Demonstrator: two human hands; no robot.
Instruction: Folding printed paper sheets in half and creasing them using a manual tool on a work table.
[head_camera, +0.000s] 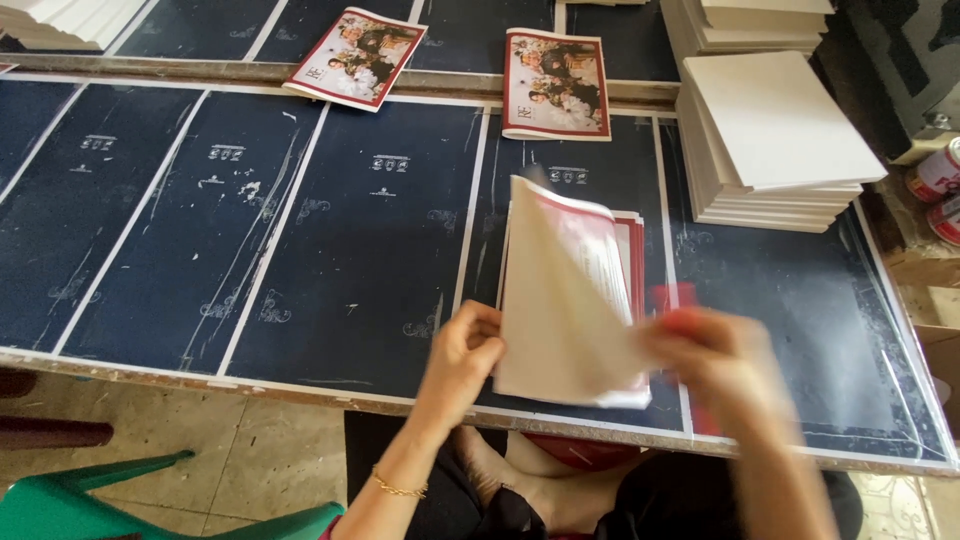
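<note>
Head view: the table (300, 250) has a dark blue panelled top. At its near edge, the left hand (462, 352) pinches the lower left edge of a lifted cream sheet (560, 300), which curls above a red-bordered stack (634, 262). The right hand (722, 362) (motion-blurred) closes on the sheet's lower right corner. Two printed photo cards (556, 84) lie along the far edge; white boards (770, 150) are stacked at the far right corner.

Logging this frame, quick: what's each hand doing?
Left hand: gripping the sheet at its left edge.
Right hand: blurred, at the sheet's right edge; grip unclear.
</note>
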